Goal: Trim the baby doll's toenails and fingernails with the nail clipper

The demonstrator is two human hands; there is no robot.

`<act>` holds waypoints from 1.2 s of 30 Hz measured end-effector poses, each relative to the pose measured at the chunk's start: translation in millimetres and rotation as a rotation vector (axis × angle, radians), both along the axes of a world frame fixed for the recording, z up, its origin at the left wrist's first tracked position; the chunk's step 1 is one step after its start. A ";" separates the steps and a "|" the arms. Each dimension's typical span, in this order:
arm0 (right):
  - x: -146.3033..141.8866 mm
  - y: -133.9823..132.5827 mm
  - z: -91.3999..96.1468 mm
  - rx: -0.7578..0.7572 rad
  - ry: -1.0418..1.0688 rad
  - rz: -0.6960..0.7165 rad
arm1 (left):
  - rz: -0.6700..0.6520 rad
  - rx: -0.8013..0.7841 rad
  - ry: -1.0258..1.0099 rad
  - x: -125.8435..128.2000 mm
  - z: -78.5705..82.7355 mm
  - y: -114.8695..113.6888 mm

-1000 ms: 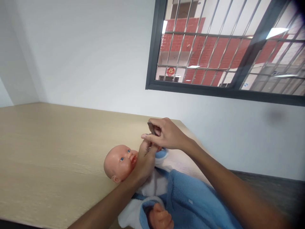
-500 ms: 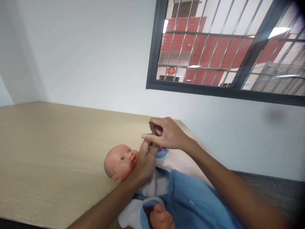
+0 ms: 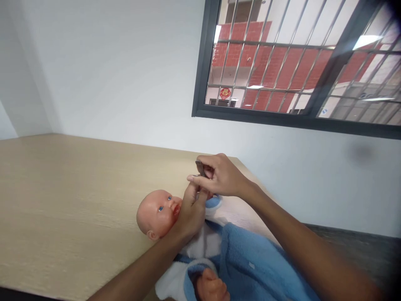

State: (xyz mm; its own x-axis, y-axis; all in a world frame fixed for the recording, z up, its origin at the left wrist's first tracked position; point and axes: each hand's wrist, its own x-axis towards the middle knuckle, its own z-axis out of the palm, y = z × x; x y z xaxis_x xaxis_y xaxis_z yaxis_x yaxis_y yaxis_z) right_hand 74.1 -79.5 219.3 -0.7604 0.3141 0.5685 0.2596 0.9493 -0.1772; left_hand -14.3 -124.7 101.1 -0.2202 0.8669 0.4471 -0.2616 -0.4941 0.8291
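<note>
A baby doll [image 3: 158,214] in a blue and white fleecy outfit lies on its back on the table, its bald head to the left. My left hand [image 3: 194,209] reaches across its chest and is closed around the doll's far hand [image 3: 211,195], which is mostly covered by my fingers. My right hand [image 3: 224,175] pinches a metal nail clipper [image 3: 199,168] just above those fingers. The clipper's working end is hidden between the two hands. Nearer to me, the doll's other hand [image 3: 212,287] rests out of its blue cuff, untouched.
The light wood table [image 3: 78,196] runs along a white wall [image 3: 125,75]. Its right edge passes beneath my right forearm, with dark floor [image 3: 354,251] beyond. A dark-framed barred window [image 3: 250,115] is set in the wall at upper right.
</note>
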 end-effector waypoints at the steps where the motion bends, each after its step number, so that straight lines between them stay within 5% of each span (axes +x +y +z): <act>1: 0.1 0.0 0.0 0.002 0.003 0.003 | -0.007 0.012 0.002 -0.3 -0.2 0.1; 15: 3.7 1.4 -3.0 -0.032 0.041 0.006 | -0.015 -0.015 0.000 -0.1 -2.9 -1.2; 30: -1.3 17.5 -31.0 0.034 0.281 0.056 | -0.075 0.058 -0.041 -0.1 4.1 -0.5; 36: -2.2 15.1 -33.4 0.048 0.326 0.034 | 0.013 -0.035 -0.015 0.5 6.5 -2.5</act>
